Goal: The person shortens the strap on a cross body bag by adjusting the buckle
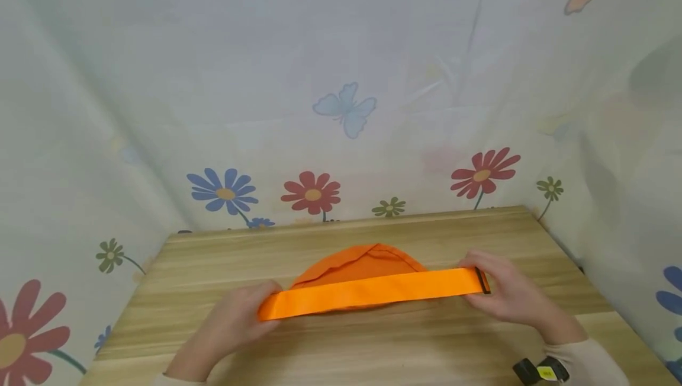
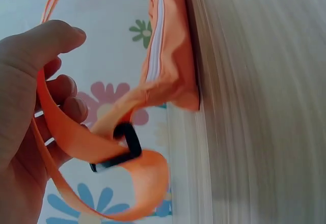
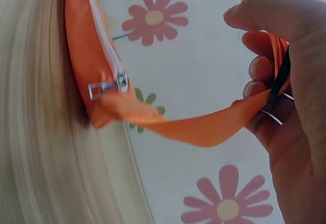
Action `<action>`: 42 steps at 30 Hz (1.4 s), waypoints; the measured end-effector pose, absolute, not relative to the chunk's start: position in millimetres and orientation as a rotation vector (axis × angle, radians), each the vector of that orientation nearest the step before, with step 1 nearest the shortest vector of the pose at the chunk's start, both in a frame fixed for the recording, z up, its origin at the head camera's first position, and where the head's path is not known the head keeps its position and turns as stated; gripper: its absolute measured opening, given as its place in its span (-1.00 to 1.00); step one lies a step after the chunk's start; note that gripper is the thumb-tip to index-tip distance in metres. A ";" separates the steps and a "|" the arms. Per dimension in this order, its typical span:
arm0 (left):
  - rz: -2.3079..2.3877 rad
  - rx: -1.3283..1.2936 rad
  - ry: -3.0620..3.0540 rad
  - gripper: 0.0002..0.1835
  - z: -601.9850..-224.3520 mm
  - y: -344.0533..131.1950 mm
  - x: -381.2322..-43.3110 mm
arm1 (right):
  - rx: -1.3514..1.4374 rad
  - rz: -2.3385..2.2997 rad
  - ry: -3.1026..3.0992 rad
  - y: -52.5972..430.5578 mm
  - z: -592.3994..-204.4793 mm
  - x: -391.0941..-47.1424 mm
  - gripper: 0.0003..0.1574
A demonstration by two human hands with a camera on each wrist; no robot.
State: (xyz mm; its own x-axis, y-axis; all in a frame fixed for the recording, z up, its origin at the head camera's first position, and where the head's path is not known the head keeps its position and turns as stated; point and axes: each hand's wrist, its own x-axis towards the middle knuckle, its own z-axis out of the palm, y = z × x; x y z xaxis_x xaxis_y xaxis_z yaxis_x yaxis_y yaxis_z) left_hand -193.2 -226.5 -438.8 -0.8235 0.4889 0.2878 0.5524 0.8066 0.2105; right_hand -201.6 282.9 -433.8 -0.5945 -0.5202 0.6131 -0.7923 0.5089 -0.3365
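Observation:
An orange waist bag (image 1: 362, 266) lies on the wooden table, a white zipper (image 2: 157, 40) running along it. Its metal zipper pull (image 3: 104, 88) shows at one end in the right wrist view. In front of the bag, my two hands stretch the orange strap (image 1: 373, 292) sideways above the tabletop. My left hand (image 1: 240, 318) grips one end of it between thumb and fingers; a black slider (image 2: 131, 141) sits on the strap beside those fingers. At the other end, my right hand (image 1: 508, 291) holds the strap next to a black buckle (image 1: 482, 280).
The pale wooden table (image 1: 224, 256) ends against a white curtain (image 1: 266, 108) printed with flowers and butterflies, which also closes off the left and right sides. A small black device with a yellow label (image 1: 547, 372) is worn by the right sleeve.

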 end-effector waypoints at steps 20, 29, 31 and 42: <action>-0.552 -0.836 -2.702 -0.58 -449.6 -262.9 -193.9 | 0.921 0.700 -2.420 298.1 -437.8 -191.5 -0.28; -0.939 -1.099 -2.456 -0.44 -461.7 -250.7 -197.8 | 1.079 0.967 -2.279 267.4 -437.0 -193.7 -0.28; -0.974 -1.115 -2.447 -0.43 -461.6 -250.0 -197.1 | 1.092 0.991 -2.300 264.4 -435.0 -194.6 -0.29; -0.823 -0.974 -2.649 -0.47 -452.7 -268.1 -186.7 | 0.964 0.643 -2.446 281.7 -430.6 -193.0 -0.32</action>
State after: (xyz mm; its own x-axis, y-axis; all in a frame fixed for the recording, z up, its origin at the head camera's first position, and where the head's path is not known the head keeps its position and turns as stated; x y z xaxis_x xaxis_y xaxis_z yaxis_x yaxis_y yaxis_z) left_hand -186.7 -268.1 -452.7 -0.7626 0.5348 0.3639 0.6469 0.6279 0.4328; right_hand -193.0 281.7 -430.6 -0.6651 -0.5139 0.5418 -0.7140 0.6502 -0.2597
